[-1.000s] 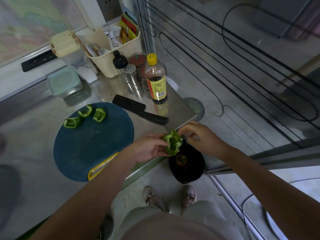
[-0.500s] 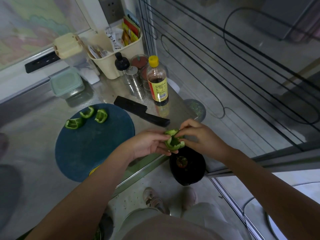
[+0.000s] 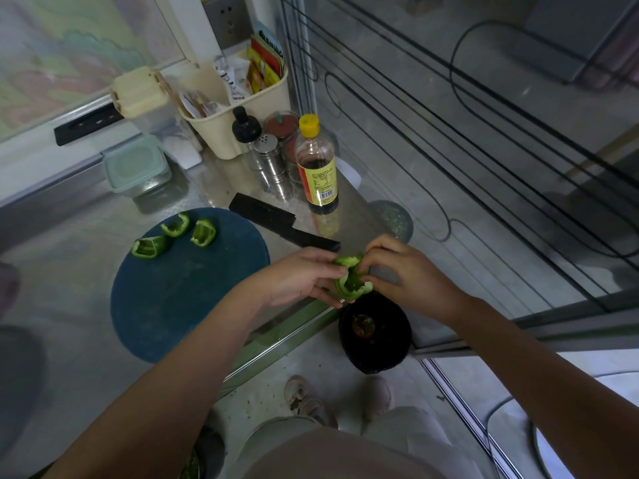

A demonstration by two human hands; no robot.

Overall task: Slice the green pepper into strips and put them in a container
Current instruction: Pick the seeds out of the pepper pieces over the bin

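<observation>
The step in hand looks like cleaning the core and seeds out of a pepper piece (image 3: 351,280), held in mid-air at the centre of the frame, just past the table (image 3: 69,236) edge and directly above the black bin (image 3: 397,340) on the floor. The left hand (image 3: 297,278) holds the piece from the left, its grip closed on the rim, with the open hollow facing up. The right hand (image 3: 408,274) comes in from the right, its grip pinching the upper edge with the thumb at the lower right rim. The piece therefore lies between the 2 hands, touching both. Its long axis runs roughly from the upper part of the frame toward the lower, and neither hand is plainly nearer. Compared with 1.0 s ago, the piece has stayed over the bin but has tipped from a more upright pose to this cupped one, and the right fingers have closed in around it. 3 cut pieces (image 3: 176,225) lie unmoved at the upper left of the blue cutting board (image 3: 193,295). The black knife (image 3: 276,224) rests on the table just beyond the board, and the lidded container (image 3: 136,167) stands farther to the upper left. No strips are cut yet, so the task seems early.
</observation>
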